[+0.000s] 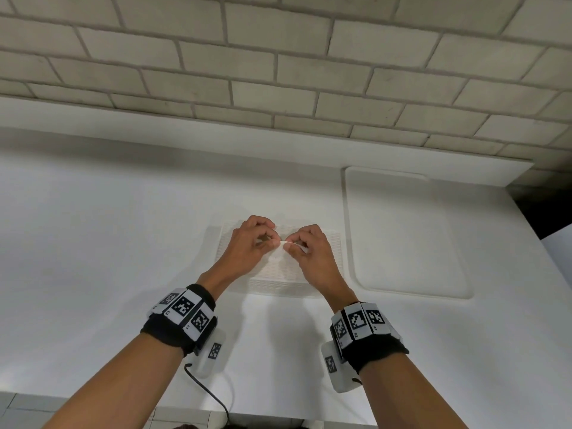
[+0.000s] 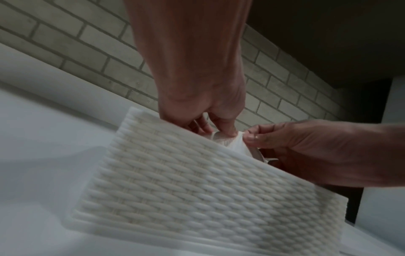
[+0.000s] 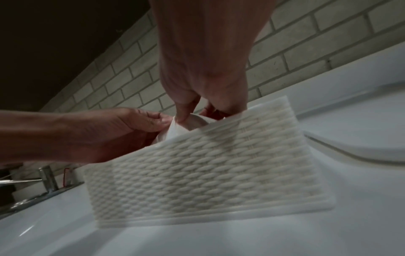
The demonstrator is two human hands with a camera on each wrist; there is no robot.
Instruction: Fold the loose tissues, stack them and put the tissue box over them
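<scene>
Now the tissue [image 2: 237, 143] sticks up thru the slot of the woven tissue box [image 1: 278, 274], mid-counter [image 1: 93, 243]. Left hand [image 1: 252, 243] & right hand [image 1: 309, 250] both pinch its tip. Risk: opposing pulls tear it, or lift the box.

Head view bright and evenly lit, brick wall [image 1: 278, 57] lines bowed by the wide lens; both wrist views dim, grainy, with soft blur and dark corners
</scene>
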